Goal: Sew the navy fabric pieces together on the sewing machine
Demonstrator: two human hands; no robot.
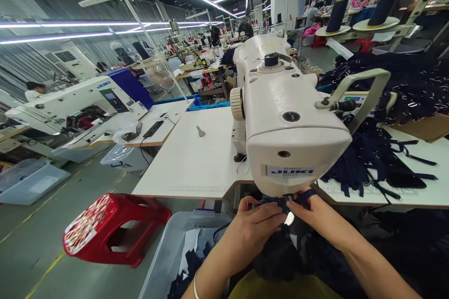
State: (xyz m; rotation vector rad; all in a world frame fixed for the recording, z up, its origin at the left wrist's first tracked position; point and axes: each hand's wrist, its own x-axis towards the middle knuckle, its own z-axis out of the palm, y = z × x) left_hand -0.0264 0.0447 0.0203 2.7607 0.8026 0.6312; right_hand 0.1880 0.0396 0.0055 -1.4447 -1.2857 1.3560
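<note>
Note white sewing table (pixel 196 168) across the middle, with ruler marks along the near edge on both sides of the machine. Find white JUKI sewing machine (pixel 291 107) nose-on at the near edge, blocking the view of the stitching area. Note second JUKI machine (pixel 84 98) well apart at left, under ceiling lights. See heap of navy straps (pixel 354 159) right of the machine, crowding that side of the table.

Find clear bin (pixel 164 243) below the near edge, with dark scraps inside and partly behind the left forearm. Log red stool (pixel 119 229) on the floor, just left of the bin. Locate dark fabric (pixel 278 243) under the machine's nose, between the hands and hanging below.

Record left hand (pixel 254 224) with fingers close together, tips at the fabric; cannot tell whether pinching. Record right hand (pixel 312 208) with thumb extended to the fabric, other fingers mostly hidden behind the nose; cannot tell whether pinching.

Note navy thread cones (pixel 338 14) on a stand at upper right. See flat metal piece (pixel 200 131) on the table, left of the machine. Note bright spot (pixel 289 218) between the hands; cannot tell material.
</note>
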